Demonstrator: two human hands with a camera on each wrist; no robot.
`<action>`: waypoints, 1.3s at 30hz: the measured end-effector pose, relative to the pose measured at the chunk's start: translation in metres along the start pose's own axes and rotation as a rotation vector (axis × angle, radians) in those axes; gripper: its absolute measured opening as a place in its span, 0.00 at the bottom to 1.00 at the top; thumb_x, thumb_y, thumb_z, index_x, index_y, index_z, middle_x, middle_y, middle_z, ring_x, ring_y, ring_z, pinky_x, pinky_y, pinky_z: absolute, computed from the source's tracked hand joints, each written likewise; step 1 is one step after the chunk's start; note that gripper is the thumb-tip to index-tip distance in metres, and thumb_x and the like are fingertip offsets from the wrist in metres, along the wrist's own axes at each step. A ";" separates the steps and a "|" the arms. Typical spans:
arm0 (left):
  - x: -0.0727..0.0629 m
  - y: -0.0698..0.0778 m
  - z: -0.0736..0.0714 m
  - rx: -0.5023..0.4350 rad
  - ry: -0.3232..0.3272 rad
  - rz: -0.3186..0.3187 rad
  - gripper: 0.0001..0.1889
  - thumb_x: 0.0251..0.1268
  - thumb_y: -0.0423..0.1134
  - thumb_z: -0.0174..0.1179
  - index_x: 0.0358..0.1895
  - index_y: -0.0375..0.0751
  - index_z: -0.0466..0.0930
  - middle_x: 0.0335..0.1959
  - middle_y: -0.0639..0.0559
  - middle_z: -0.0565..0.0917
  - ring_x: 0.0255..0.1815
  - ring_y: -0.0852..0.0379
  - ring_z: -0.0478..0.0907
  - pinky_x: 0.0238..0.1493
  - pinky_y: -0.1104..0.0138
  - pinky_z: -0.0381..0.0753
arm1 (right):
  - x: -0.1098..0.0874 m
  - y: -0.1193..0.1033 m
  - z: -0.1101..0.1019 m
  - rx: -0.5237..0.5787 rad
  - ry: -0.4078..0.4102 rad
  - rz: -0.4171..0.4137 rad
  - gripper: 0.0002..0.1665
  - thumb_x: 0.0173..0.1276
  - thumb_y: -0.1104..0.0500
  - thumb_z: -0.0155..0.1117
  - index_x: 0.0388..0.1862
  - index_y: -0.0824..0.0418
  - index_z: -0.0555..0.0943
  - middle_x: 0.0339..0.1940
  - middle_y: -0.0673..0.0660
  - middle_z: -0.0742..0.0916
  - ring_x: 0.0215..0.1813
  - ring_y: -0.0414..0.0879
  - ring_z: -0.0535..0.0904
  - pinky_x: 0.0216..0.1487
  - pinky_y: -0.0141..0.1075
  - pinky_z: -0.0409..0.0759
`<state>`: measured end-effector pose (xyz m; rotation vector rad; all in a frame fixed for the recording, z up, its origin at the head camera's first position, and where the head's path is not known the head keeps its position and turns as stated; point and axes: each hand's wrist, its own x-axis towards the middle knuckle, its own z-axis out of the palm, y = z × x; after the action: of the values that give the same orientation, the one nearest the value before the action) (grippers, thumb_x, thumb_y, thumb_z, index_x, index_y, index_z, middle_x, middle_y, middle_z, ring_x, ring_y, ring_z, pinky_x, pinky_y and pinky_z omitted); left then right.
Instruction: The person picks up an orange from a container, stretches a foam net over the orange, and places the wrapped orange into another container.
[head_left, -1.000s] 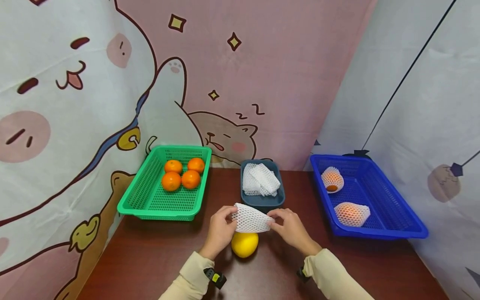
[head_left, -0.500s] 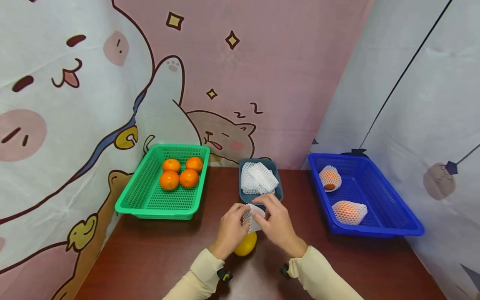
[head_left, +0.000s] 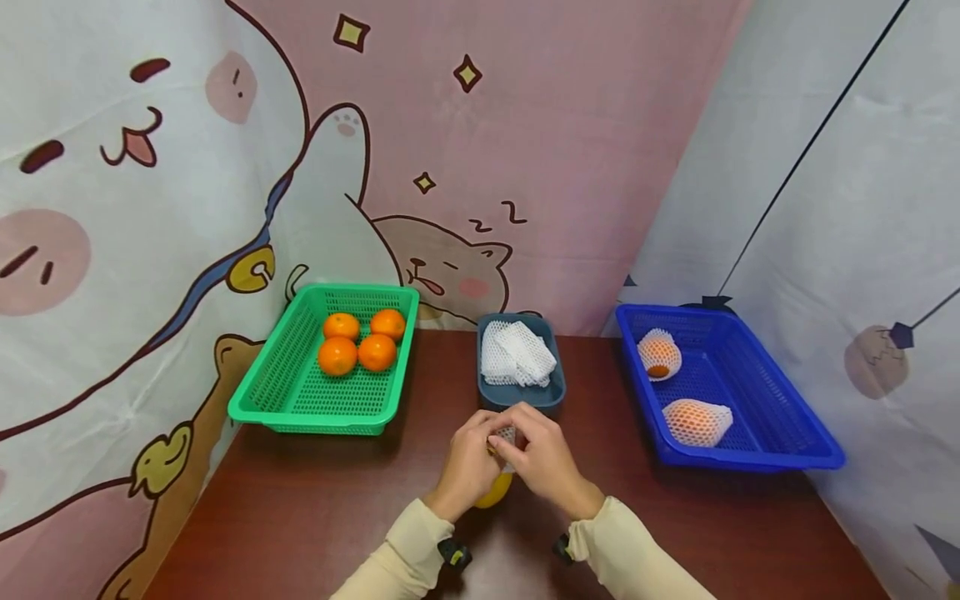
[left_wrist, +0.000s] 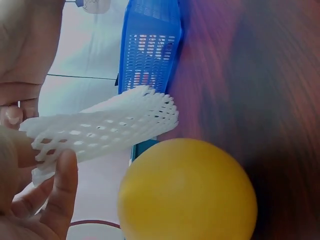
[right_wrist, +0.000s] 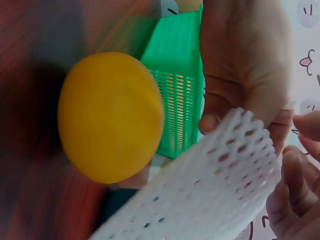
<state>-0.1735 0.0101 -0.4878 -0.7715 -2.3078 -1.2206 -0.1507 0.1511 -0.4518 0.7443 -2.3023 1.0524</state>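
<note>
My left hand (head_left: 468, 467) and right hand (head_left: 543, 462) meet at their fingertips above the table, in front of the small dark bin. Between them they hold a white foam fruit net (left_wrist: 110, 125), a mesh sleeve. The left thumb presses its side in the left wrist view, near an open end. The right fingers (right_wrist: 295, 185) are curled at the net's rim; their exact grip is partly hidden. A smooth yellow fruit (right_wrist: 111, 117) rests on the table below the net, apart from both hands and mostly covered by them in the head view.
Several oranges (head_left: 337, 357) lie in a green basket (head_left: 318, 408) at left. More foam nets (head_left: 517, 354) fill the dark bin (head_left: 558, 392) at centre back. A blue basket (head_left: 750, 458) at right holds two net-covered fruits (head_left: 697, 422).
The stretched-out net has been turned and drawn in between the hands. My right hand has moved left, and its fingers have closed in against the left hand. The yellow fruit stays put.
</note>
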 end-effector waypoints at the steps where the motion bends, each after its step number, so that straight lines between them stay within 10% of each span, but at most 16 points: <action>1: 0.000 0.000 0.000 -0.007 0.011 0.001 0.16 0.49 0.27 0.70 0.44 0.41 0.87 0.40 0.54 0.82 0.39 0.59 0.80 0.43 0.67 0.81 | -0.001 0.000 0.001 -0.012 0.006 -0.002 0.11 0.57 0.62 0.75 0.38 0.55 0.83 0.32 0.48 0.82 0.24 0.34 0.68 0.23 0.26 0.70; 18: 0.002 0.006 -0.004 -0.090 0.027 -0.036 0.20 0.48 0.27 0.72 0.48 0.40 0.85 0.42 0.54 0.81 0.37 0.59 0.78 0.38 0.70 0.79 | -0.012 0.019 0.005 -0.319 0.213 -0.028 0.13 0.48 0.64 0.79 0.30 0.56 0.83 0.23 0.48 0.77 0.24 0.38 0.71 0.23 0.31 0.71; 24: 0.001 0.009 -0.005 -0.146 0.005 -0.065 0.24 0.46 0.27 0.73 0.51 0.43 0.85 0.45 0.54 0.80 0.33 0.61 0.76 0.34 0.72 0.78 | -0.016 0.030 0.003 -0.318 0.284 -0.002 0.13 0.48 0.67 0.76 0.34 0.55 0.87 0.42 0.57 0.81 0.42 0.51 0.73 0.35 0.43 0.75; 28: 0.002 0.010 -0.007 -0.213 0.000 -0.042 0.25 0.46 0.25 0.73 0.52 0.44 0.84 0.45 0.54 0.80 0.32 0.61 0.77 0.31 0.72 0.79 | -0.018 0.036 -0.001 -0.202 0.226 0.029 0.14 0.49 0.72 0.73 0.33 0.56 0.87 0.58 0.61 0.80 0.54 0.57 0.74 0.45 0.49 0.78; 39: 0.004 0.016 -0.020 -0.429 -0.064 -0.104 0.26 0.48 0.21 0.71 0.54 0.38 0.82 0.48 0.48 0.81 0.31 0.47 0.76 0.32 0.61 0.81 | -0.022 0.034 -0.025 0.186 -0.074 0.271 0.25 0.58 0.69 0.71 0.56 0.59 0.80 0.53 0.56 0.84 0.47 0.52 0.81 0.46 0.44 0.81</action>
<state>-0.1645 0.0013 -0.4652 -0.8473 -2.1830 -1.7971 -0.1521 0.1955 -0.4693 0.5577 -2.4411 1.3959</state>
